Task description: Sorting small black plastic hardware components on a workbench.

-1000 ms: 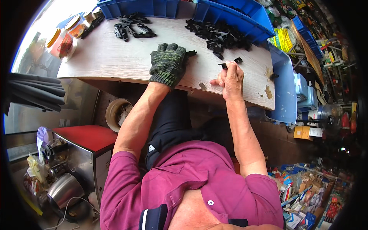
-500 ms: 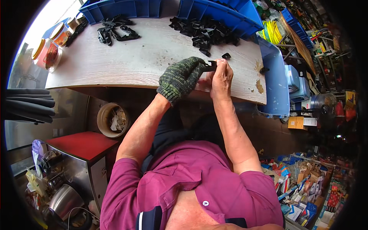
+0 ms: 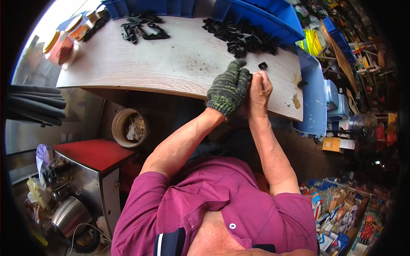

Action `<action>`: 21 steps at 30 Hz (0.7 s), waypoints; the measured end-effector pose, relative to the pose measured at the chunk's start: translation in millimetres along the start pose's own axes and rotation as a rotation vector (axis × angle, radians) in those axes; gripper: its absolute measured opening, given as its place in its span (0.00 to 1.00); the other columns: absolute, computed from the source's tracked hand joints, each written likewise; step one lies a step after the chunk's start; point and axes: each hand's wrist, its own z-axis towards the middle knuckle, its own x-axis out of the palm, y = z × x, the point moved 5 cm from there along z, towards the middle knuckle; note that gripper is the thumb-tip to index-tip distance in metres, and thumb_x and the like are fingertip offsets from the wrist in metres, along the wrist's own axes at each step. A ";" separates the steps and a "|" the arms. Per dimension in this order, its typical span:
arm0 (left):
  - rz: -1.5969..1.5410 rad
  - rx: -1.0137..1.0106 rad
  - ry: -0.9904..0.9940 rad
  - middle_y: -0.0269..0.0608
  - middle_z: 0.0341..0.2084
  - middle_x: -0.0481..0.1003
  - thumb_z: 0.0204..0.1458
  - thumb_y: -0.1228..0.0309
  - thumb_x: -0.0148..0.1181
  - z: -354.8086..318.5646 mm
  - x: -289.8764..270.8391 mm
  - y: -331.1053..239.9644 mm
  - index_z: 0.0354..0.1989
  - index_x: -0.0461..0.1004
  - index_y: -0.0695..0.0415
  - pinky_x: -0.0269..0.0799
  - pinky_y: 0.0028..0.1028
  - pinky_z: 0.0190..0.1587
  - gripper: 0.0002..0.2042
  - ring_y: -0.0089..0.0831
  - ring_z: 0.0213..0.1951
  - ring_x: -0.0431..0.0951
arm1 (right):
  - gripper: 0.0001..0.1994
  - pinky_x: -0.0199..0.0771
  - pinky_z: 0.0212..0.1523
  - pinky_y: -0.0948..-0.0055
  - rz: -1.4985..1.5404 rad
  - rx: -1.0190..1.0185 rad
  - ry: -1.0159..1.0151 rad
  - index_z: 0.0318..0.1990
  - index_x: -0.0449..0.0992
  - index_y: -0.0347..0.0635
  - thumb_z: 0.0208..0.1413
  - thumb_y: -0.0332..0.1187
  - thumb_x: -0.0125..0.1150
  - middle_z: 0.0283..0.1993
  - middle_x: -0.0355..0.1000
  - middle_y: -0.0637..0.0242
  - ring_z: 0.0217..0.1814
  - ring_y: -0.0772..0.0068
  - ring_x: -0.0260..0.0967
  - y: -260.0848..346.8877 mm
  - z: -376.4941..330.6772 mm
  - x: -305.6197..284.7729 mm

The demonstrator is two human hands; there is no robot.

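Over the front edge of the table, my left hand (image 3: 230, 88), in a dark green knitted glove, has its fingers pressed together. Close against it, my bare right hand (image 3: 259, 93) is closed in a pinch. A small black plastic piece (image 3: 250, 77) is held between the two hands, with most of it hidden by the fingers. Just beyond my right fingertips, one loose black piece (image 3: 262, 66) lies on the table. Farther off is a heap of similar black plastic pieces (image 3: 241, 37). Longer black clips (image 3: 145, 30) are bunched at the far left.
Blue bins (image 3: 265, 21) line the back of the pale wooden table (image 3: 162, 64). Jars (image 3: 60, 47) stand at its left end. A large blue tub (image 3: 314, 96) adjoins the right end. Below are a round waste bin (image 3: 121, 128) and a red-topped cabinet (image 3: 94, 157).
Both hands have come closer together, the gloved one turning its fingers to point away from me. The black piece shows less than before. The whole view has shifted slightly.
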 end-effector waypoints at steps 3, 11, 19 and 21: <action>0.164 0.041 0.158 0.55 0.42 0.79 0.64 0.60 0.52 4.1 -9.7 4.0 0.59 0.70 0.55 0.72 0.46 0.48 0.19 0.54 0.45 0.79 | 0.13 0.63 0.22 0.76 0.001 -0.081 0.010 0.25 0.64 0.43 0.64 0.32 0.49 0.19 0.57 0.74 0.19 0.83 0.53 10.7 2.0 0.9; 1.070 -0.149 -0.115 0.55 0.37 0.80 0.59 0.49 0.50 98.6 -179.9 54.9 0.52 0.75 0.51 0.75 0.51 0.44 0.22 0.53 0.41 0.81 | 0.19 0.81 0.27 0.45 0.379 0.431 -0.244 0.21 0.58 0.45 0.61 0.43 0.50 0.13 0.45 0.71 0.13 0.70 0.51 -8.7 24.2 -35.8; 1.178 0.086 -0.034 0.54 0.41 0.78 0.58 0.56 0.56 66.3 -157.1 37.1 0.47 0.77 0.53 0.73 0.50 0.46 0.16 0.55 0.44 0.78 | 0.13 0.84 0.24 0.49 0.147 0.358 -0.714 0.43 0.72 0.40 0.56 0.36 0.62 0.13 0.51 0.70 0.15 0.71 0.59 -18.3 72.1 -149.6; 1.099 0.285 -0.024 0.51 0.41 0.77 0.56 0.59 0.56 52.5 -140.6 32.3 0.47 0.78 0.52 0.74 0.49 0.43 0.15 0.52 0.44 0.76 | 0.14 0.84 0.24 0.54 0.144 0.324 -0.566 0.47 0.73 0.40 0.54 0.33 0.64 0.14 0.54 0.71 0.15 0.74 0.59 -23.3 70.8 -141.6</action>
